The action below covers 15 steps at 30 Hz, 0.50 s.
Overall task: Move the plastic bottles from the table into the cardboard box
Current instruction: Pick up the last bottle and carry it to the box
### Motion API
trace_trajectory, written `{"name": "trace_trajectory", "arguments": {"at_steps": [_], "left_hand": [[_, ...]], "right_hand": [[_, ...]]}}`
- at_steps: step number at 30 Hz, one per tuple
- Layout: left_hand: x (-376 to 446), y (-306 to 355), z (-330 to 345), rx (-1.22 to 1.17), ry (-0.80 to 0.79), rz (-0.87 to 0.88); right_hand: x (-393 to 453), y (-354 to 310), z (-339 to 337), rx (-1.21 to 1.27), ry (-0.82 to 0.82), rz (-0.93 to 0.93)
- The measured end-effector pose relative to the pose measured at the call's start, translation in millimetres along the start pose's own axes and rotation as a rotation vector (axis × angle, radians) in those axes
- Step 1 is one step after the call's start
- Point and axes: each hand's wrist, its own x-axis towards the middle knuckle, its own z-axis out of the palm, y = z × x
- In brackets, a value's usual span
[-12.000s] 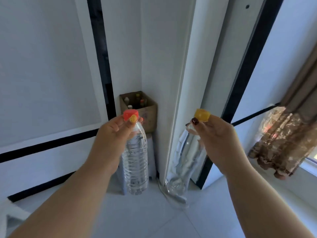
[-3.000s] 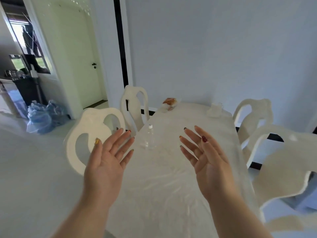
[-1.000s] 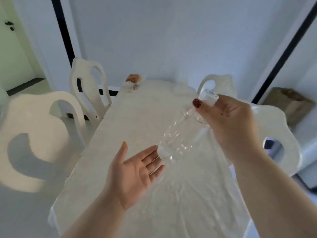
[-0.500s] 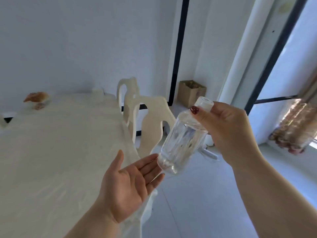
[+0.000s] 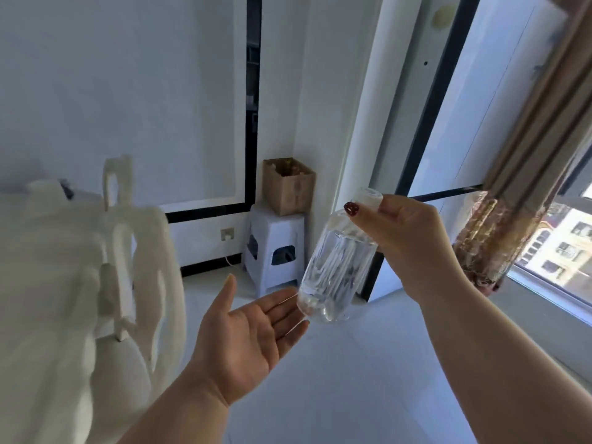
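A clear plastic bottle with a white cap hangs tilted in the air, and my right hand is shut on its neck. My left hand is open, palm up, just below and left of the bottle's base, its fingertips close to the bottom. The cardboard box stands open-topped in the far corner on a white plastic stool, well beyond both hands. What lies inside the box is too small to tell.
White chairs stand at the left beside the white-covered table. A white pillar and black-framed wall panels rise behind the box. A brown curtain hangs at the right by a window. White tiled floor stretches toward the stool.
The view has swung right and moved nearer the corner, so the box and stool look larger. The table has slid off to the left. Both hands keep the same pose with the bottle.
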Motion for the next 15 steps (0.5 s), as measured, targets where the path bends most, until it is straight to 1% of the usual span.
{"name": "trace_trajectory", "arguments": {"at_steps": [4,6,11,15], "left_hand": [[93,16,10,0.034,0.022,-0.017],[145,29,13,0.039,0.004,-0.042],[276,72,33,0.024,0.0,-0.08],[382,109,45,0.023,-0.004,-0.068]], "right_hand": [[76,44,4,0.001,0.012,0.013],[121,66,9,-0.004,0.003,0.03],[250,110,24,-0.012,-0.035,0.046],[352,151,41,0.016,-0.048,0.049]]}}
